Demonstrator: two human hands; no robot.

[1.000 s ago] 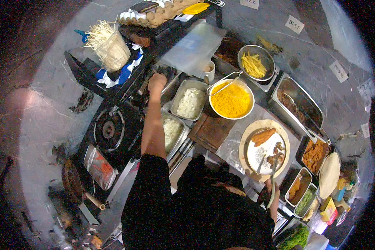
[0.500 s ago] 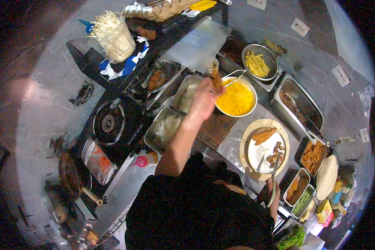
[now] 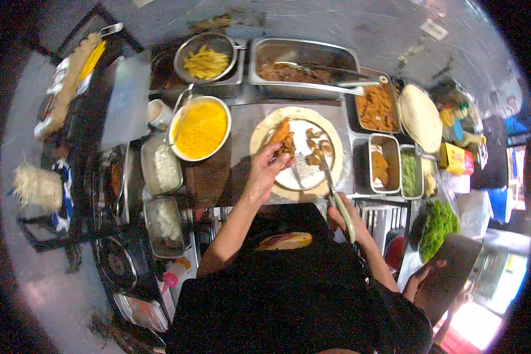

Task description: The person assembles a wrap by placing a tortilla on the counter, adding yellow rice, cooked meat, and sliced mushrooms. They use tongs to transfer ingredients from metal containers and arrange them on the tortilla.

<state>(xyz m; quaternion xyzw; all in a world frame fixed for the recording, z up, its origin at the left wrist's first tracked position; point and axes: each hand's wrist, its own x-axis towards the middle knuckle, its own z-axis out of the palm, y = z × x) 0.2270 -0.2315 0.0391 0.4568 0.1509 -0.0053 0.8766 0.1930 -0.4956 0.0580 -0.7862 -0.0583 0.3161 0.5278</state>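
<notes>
My left hand (image 3: 262, 172) is closed around a browned piece of cooked meat (image 3: 288, 144), over the left side of a round cream-coloured base (image 3: 259, 133) with a white middle. Just beyond those fingers, an orange-brown strip (image 3: 281, 130) lies near the base's far left edge. Cut brown meat pieces (image 3: 314, 158) sit right of centre. My right hand (image 3: 340, 213) grips scissors (image 3: 347, 219) with pale green handles at the near right edge. Their blades point away over the base and reach the cut pieces; whether they are parted I cannot tell.
Left of the base stands a bowl of yellow shreds (image 3: 202, 128) with a utensil in it. Behind are a strainer of fries (image 3: 206, 64) and a long metal pan (image 3: 304, 54). Stacked flatbreads (image 3: 420, 117) lie right. Another person's hand (image 3: 435, 268) shows at lower right.
My left hand, with the browned piece, has come from beside the yellow bowl to above the round base. The view has turned right; my right hand still holds the scissors.
</notes>
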